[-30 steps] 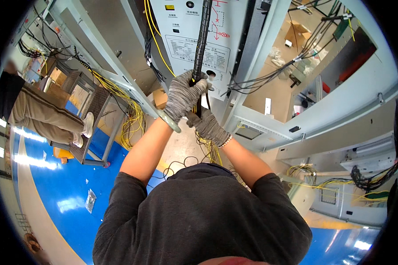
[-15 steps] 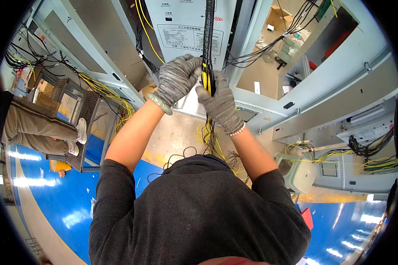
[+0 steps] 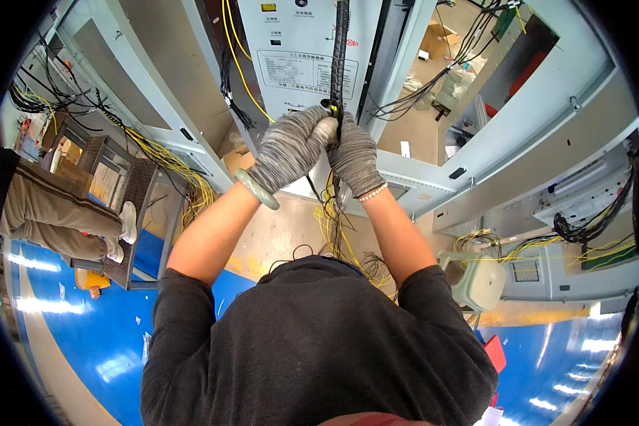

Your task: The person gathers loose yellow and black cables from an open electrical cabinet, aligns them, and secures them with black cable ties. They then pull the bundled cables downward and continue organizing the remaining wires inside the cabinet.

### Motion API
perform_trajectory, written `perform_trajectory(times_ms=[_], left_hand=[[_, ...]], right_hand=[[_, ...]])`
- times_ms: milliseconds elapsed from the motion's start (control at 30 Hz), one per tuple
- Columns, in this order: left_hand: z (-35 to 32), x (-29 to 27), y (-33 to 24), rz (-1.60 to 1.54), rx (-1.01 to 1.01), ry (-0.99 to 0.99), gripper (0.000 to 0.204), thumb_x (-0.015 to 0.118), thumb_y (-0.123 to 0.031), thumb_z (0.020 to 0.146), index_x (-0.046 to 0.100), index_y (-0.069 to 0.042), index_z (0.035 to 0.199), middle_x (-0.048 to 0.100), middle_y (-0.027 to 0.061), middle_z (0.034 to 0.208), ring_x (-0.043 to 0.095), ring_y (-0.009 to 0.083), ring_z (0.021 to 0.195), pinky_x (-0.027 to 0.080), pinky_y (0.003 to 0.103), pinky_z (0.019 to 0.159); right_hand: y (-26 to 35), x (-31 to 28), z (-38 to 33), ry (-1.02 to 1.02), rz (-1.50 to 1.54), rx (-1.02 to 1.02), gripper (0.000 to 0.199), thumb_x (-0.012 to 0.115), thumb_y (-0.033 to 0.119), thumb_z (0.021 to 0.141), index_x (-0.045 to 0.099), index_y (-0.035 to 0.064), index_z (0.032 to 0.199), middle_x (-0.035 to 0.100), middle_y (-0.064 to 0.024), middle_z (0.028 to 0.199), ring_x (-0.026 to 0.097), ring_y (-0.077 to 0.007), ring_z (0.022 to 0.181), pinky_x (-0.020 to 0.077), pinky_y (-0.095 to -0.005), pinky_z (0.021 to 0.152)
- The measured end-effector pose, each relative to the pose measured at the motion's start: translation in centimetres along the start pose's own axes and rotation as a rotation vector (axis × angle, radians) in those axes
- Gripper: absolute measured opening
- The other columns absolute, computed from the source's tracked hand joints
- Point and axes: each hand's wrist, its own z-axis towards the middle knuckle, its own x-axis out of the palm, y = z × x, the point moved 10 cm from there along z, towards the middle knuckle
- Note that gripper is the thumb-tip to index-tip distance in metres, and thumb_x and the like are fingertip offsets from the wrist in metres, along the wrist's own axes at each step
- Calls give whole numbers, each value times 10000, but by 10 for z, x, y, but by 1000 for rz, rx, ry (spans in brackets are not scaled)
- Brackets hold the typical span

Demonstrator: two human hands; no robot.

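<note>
A long black-wrapped cable bundle [image 3: 340, 53] runs down in front of a light-grey labelled panel [image 3: 302, 71]. My left hand [image 3: 291, 148], in a grey knitted glove, is closed at the bundle's left side, its thumb against the wrapping. Closed on the right side of the bundle is my right hand [image 3: 355, 160], gloved the same way. The hands almost meet, and a small patch of yellow shows just above them. Below, loose yellow and black wires [image 3: 331, 209] hang toward the floor. My fingertips are largely hidden.
Open grey metal cabinet frames [image 3: 422, 167] stand on both sides. Yellow wires [image 3: 160, 145] trail along the left one. A person's legs [image 3: 64, 206] rest on a dark stepped platform [image 3: 136, 184] at left. A pale plastic stool [image 3: 479, 284] stands at right.
My hands have drawn closer together, the left shifting down and slightly right. The yellow wires that showed between them are now mostly covered.
</note>
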Motion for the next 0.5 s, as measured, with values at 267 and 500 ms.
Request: perform_trajectory(times_ms=[267, 500], left_hand=[[-1, 7, -17, -81, 139, -97, 283, 510, -281, 917, 567, -9, 966, 622, 85, 773, 583, 167, 691, 459, 313, 626], [18, 21, 53, -594, -138, -73, 388, 585, -260, 882, 530, -11, 1174, 605, 54, 1009, 538, 118, 921, 437, 253, 832]], right_hand=[[23, -35, 3, -234, 181, -229, 191, 578, 191, 820, 570, 34, 927, 624, -157, 842, 608, -307, 762, 475, -384, 691], [-13, -31, 11, -280, 738, 34, 270, 542, 261, 890, 600, 2, 842, 602, -120, 697, 580, -219, 661, 468, -320, 654]])
